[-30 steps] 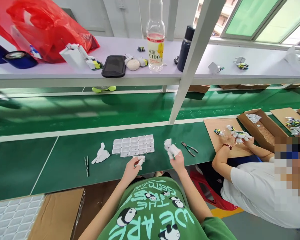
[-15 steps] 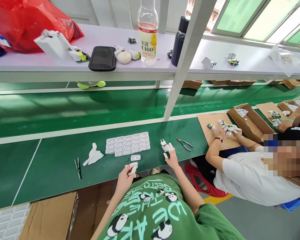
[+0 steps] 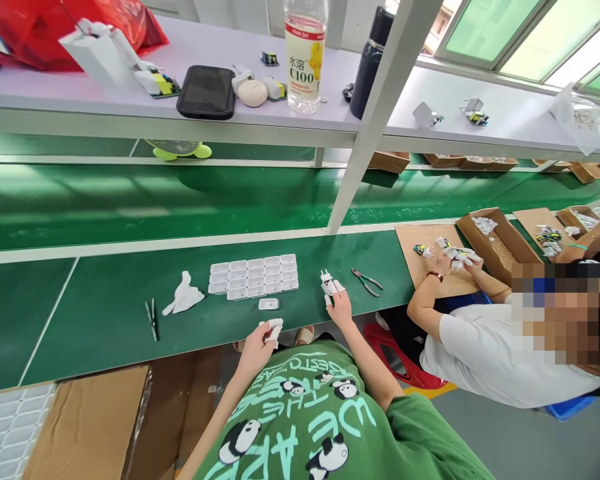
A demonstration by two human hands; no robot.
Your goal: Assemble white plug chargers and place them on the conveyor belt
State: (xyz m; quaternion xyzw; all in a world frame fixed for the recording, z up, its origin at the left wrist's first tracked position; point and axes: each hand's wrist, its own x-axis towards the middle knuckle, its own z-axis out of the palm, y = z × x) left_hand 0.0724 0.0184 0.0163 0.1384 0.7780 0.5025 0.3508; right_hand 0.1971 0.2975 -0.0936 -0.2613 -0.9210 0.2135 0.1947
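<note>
My right hand (image 3: 339,307), with white covers on its fingertips, has its fingers closed on a white plug adapter (image 3: 327,283) that lies on the green bench with its prongs pointing away. My left hand (image 3: 261,341) is at the bench's front edge, fingertips also covered in white and drawn together; whether something is between them is hidden. Just beyond it lies a single small white tray (image 3: 269,304). Behind that, rows of similar white trays (image 3: 254,277) form a block. Green-handled cutters (image 3: 367,283) rest to the right of the adapter.
Tweezers (image 3: 152,319) and a crumpled white glove (image 3: 184,294) lie on the left. A slanting post (image 3: 363,150) carries a shelf with a bottle (image 3: 305,63), a dark flask (image 3: 373,70) and a phone (image 3: 207,93). On the right, a co-worker (image 3: 473,347) handles white parts over cardboard.
The view has shifted slightly. My right fingers have drawn in closer around the adapter. My left hand stays near the bench edge, its fingers slightly turned.
</note>
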